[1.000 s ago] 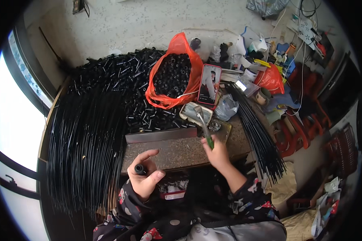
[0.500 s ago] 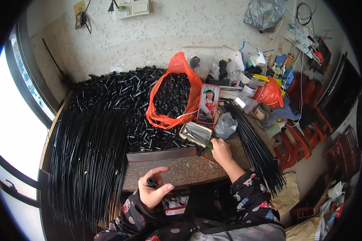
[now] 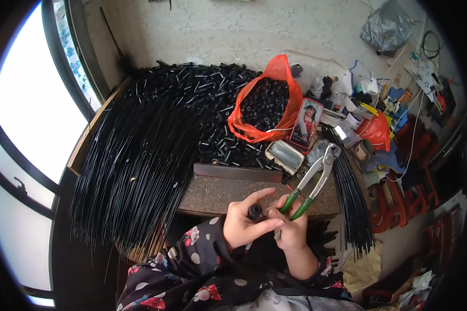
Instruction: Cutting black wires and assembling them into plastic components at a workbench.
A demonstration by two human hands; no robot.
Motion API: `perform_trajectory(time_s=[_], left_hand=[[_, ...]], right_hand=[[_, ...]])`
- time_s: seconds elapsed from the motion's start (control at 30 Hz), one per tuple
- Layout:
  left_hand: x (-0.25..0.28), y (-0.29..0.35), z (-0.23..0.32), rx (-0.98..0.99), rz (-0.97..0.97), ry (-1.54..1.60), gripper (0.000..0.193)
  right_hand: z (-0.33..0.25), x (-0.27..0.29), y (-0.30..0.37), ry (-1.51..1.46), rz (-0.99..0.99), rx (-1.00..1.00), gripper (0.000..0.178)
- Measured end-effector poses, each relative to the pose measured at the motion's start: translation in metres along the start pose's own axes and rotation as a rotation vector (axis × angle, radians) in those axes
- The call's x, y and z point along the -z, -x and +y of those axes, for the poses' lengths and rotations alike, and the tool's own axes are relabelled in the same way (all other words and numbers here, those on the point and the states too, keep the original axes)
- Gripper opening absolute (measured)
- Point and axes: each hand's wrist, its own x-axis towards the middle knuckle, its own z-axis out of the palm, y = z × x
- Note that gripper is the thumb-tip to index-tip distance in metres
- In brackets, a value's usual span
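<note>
Close together in front of the table's near edge are both my hands. My left hand (image 3: 246, 224) is closed around a short black plastic tube (image 3: 255, 211), its round open end facing up, with the index finger and thumb stretched toward the right. My right hand (image 3: 294, 232) grips a pair of pliers (image 3: 323, 168) by their green handles. The grey metal jaws point up and away to the right, above the table. The tips of my left thumb and index finger come close to the right hand; whether they touch it is hard to see.
Long thin black rods (image 3: 135, 176) cover the left side and overhang the edge. Behind them lie heaped black tubes (image 3: 192, 93). An orange bag (image 3: 234, 124) holds small black parts. A small open box (image 3: 285, 157), a phone (image 3: 306, 122) and another rod bundle (image 3: 354, 207) are right.
My right hand has lifted the pliers from beside the small box and brought them next to my left hand. The left hand still holds the tube. The whole view has shifted.
</note>
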Motion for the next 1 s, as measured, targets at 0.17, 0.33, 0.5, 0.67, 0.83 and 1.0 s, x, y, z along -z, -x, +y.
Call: perform_trajectory(time_s=[0.17,0.33,0.5,0.67,0.83,1.0], left_hand=[[0.004,0.019,0.001,-0.049,0.038,0.016,0.061],[0.008,0.028,0.007,-0.050,0.086,-0.029,0.068],[-0.001,0.033,0.001,-0.153,0.171,-0.107,0.075],[0.002,0.035,-0.005,-0.144,0.187,-0.115,0.078],[0.005,0.036,-0.005,-0.151,0.137,-0.063,0.076],[0.007,0.035,0.001,-0.096,0.071,-0.028,0.070]], right_hand=[[0.001,-0.020,0.020,-0.058,-0.046,-0.015,0.030],[0.000,-0.028,0.028,-0.032,-0.104,0.020,0.029],[-0.006,-0.033,0.034,0.203,-0.063,0.188,0.026],[0.004,-0.029,0.031,0.590,-0.181,0.577,0.027],[-0.004,-0.034,0.037,0.584,-0.156,0.455,0.025],[0.001,-0.024,0.029,0.911,-0.179,0.788,0.023]])
